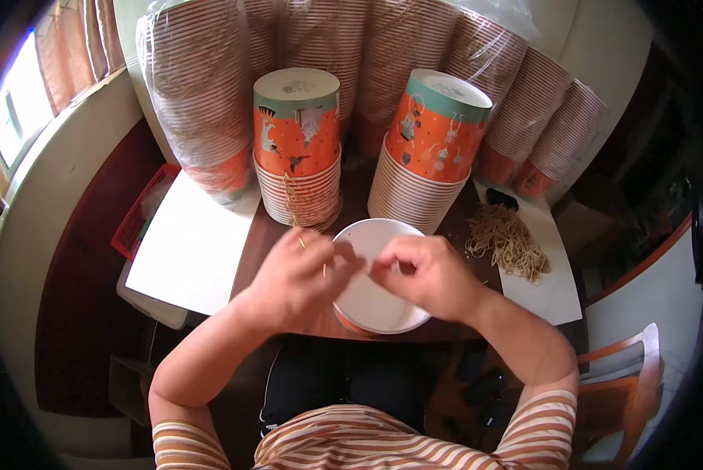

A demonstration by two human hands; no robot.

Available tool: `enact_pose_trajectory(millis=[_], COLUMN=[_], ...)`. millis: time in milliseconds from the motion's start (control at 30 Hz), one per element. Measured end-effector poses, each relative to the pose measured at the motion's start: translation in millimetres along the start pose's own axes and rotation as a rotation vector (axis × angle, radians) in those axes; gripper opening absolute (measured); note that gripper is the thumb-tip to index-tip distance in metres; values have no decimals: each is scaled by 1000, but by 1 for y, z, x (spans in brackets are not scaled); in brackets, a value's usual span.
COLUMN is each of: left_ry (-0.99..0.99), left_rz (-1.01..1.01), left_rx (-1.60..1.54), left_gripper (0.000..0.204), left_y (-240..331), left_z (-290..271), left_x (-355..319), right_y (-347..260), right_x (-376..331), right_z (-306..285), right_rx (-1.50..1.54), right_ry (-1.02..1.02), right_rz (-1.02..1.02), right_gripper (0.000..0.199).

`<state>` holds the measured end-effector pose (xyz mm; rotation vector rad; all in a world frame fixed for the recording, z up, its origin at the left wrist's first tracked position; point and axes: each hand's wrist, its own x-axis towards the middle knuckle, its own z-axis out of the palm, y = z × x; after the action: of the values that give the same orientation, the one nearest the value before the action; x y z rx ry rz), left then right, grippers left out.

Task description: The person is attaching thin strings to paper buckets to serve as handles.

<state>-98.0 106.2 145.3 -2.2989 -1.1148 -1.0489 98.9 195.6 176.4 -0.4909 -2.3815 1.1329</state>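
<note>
A white-lined paper bucket [372,301] with an orange outside stands open end up at the table's front edge. Over its mouth are both hands, fingertips close together. My left hand [292,274], slightly blurred, is closed in a pinch and wears a thin gold-coloured ring. My right hand [428,270] has thumb and forefinger pinched too. Whatever lies between the fingers is too small or smeared to make out. Behind my left hand, tan string loops [292,205] hang on a stack of upturned orange-and-green buckets [298,141]. A similar stack [433,149] rises behind the right hand.
Tall plastic-wrapped bucket stacks [198,86] line the back wall. A heap of tan string loops [512,241] lies at right, partly on a white board [559,286]. Another white board [191,243] and a red basket [132,223] are at left. A wooden chair [629,392] stands lower right.
</note>
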Motion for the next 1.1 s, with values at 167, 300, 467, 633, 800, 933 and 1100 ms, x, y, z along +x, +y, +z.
enact_pose_trajectory(millis=[167, 300, 467, 633, 800, 933, 1100], left_ry=[-42, -59, -86, -116, -133, -150, -154], left_rz=[-775, -895, -925, -920, -927, -946, -938], left_rx=[-384, -595, -738, -828, -858, -882, -877], left_gripper=[17, 17, 18, 18, 18, 19, 19], left_y=[-40, -58, -66, -65, -65, -64, -64], left_z=[22, 44, 58, 58, 59, 57, 57], left_x=[-14, -30, -31, -26, -26, -25, -25], right_y=[52, 66, 70, 66, 64, 66, 67], right_x=[40, 50, 53, 54, 54, 55, 54], right_z=[13, 21, 25, 27, 28, 30, 30], right_rx=[-138, -255, -349, -419, -414, -388, -360], right_ry=[86, 104, 109, 130, 136, 139, 154], right_rz=[131, 74, 31, 3, 18, 29, 42], right_gripper=[10, 11, 10, 10, 10, 10, 10])
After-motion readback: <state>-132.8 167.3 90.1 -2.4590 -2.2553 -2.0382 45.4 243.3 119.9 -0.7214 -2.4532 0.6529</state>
